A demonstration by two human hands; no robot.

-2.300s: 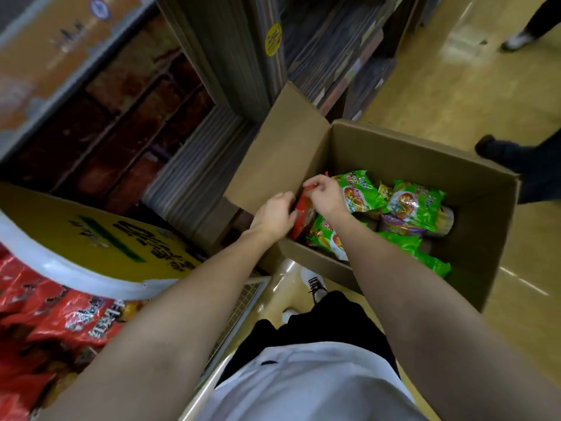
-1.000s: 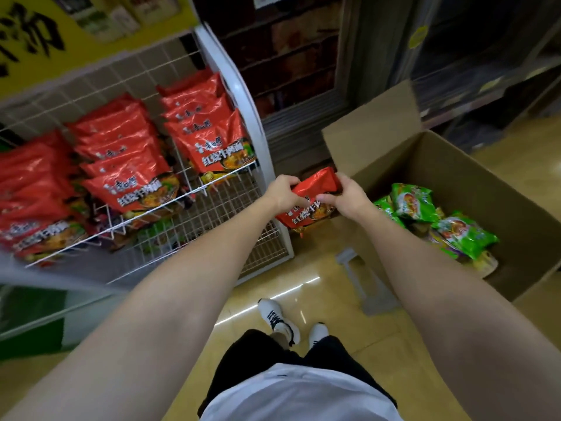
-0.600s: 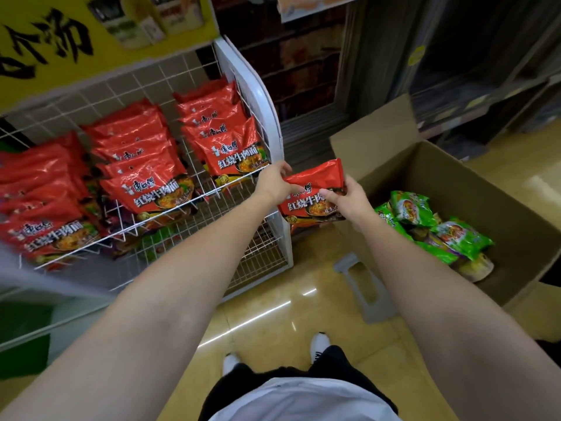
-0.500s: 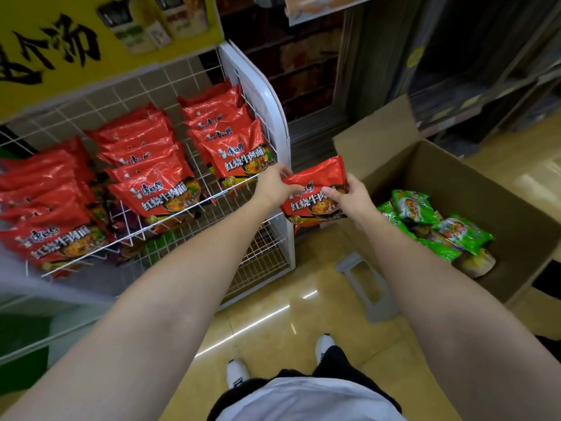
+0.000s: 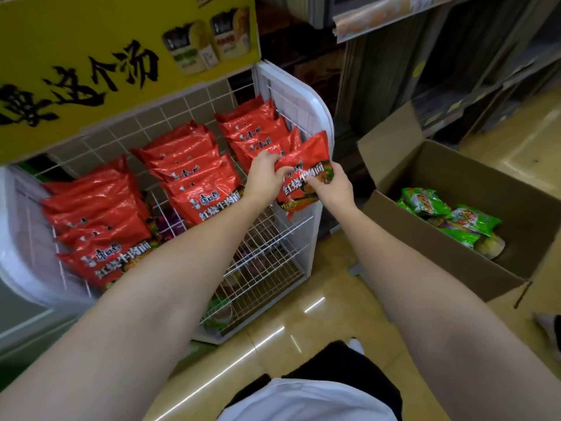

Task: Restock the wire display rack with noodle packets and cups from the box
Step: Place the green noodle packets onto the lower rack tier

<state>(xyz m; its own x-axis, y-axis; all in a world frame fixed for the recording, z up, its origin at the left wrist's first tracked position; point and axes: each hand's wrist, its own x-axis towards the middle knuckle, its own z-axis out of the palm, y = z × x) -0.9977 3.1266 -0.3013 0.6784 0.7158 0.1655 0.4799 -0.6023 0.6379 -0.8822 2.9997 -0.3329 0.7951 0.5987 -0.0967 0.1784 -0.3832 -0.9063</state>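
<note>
Both hands pinch one red noodle packet [image 5: 305,168]: left hand [image 5: 264,174] on its left edge, right hand [image 5: 331,187] on its lower right. Held label-out at the wire rack's [image 5: 274,253] right column, probably to match the row. Green packets [image 5: 425,202] remain in the cardboard box [image 5: 455,262], far right.

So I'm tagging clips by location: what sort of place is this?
Most likely a shop aisle: a branded wire display rack of red noodle packets, a stock box on the floor, shelving behind.
</note>
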